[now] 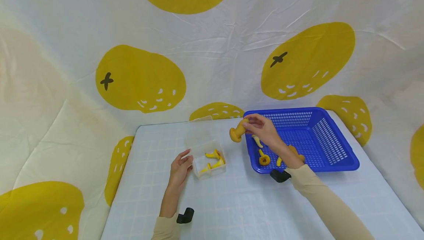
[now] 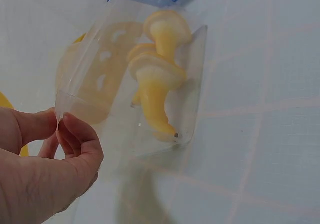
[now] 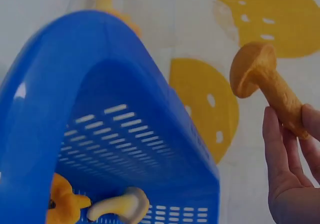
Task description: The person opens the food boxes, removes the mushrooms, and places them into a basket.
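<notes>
My right hand [image 1: 263, 129] pinches a brownish-orange model mushroom [image 1: 239, 131] by its stem, with the cap pointing down and to the left. It is held in the air beside the left rim of the blue basket [image 1: 353, 163]. In the right wrist view, the fingertips grip the end of the mushroom's stem, away from the cap. My left hand [image 1: 180, 168] pinches the wall of a clear plastic box [image 1: 208, 176] between thumb and fingers, as the left wrist view shows. Inside that box lie several small yellow mushrooms [image 2: 156, 97].
The box's clear lid [image 1: 200, 132] stands open at its far side. Several mushrooms lie in the basket's left part, among them an orange one [image 1: 264, 160] and a pale one [image 3: 122, 206]. A fabric backdrop with yellow fruit prints [image 1: 142, 80] rises behind the white table [image 1: 150, 151].
</notes>
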A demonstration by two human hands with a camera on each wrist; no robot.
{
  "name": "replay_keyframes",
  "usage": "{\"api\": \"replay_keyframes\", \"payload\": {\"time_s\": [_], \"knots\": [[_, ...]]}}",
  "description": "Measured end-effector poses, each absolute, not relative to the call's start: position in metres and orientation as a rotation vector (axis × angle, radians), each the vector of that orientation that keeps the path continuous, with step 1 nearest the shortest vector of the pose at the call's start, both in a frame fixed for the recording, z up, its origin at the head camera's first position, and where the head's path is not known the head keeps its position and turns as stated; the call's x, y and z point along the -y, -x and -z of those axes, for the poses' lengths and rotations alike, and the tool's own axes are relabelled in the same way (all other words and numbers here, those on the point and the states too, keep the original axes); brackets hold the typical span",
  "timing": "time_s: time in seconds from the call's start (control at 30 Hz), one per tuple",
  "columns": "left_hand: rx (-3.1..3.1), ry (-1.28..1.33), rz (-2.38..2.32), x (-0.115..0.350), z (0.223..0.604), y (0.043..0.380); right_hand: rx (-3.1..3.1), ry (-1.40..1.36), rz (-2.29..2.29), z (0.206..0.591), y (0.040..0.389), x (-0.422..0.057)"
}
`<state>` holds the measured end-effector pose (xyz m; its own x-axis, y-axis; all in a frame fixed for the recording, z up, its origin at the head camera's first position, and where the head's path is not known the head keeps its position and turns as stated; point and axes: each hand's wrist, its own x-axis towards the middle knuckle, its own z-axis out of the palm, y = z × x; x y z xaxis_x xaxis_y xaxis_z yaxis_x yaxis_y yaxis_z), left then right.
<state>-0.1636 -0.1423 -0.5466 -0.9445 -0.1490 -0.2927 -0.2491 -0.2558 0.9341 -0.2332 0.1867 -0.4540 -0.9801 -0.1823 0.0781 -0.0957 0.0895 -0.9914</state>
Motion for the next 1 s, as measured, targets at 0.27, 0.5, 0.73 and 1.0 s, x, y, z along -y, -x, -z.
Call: {"api": "replay_keyframes", "payload": {"time_s": [0.27, 0.5, 0.73, 1.0], "knots": [[-1.868, 0.499, -2.392, 0.142, 0.545, 0.163, -2.337, 0.197, 1.965, 0.451, 0.240, -0.220], [-1.883, 0.518, -2.385, 0.142, 0.546, 0.164, -2.357, 0.125, 1.976, 0.455, 0.247, -0.247], [-1.893, 0.553, -2.370, 0.141, 0.544, 0.165, -2.361, 0.071, 1.973, 0.464, 0.254, -0.267], [-1.899, 0.553, -2.368, 0.141, 0.544, 0.165, -2.418, 0.025, 1.830, 0.476, 0.263, -0.287]]}}
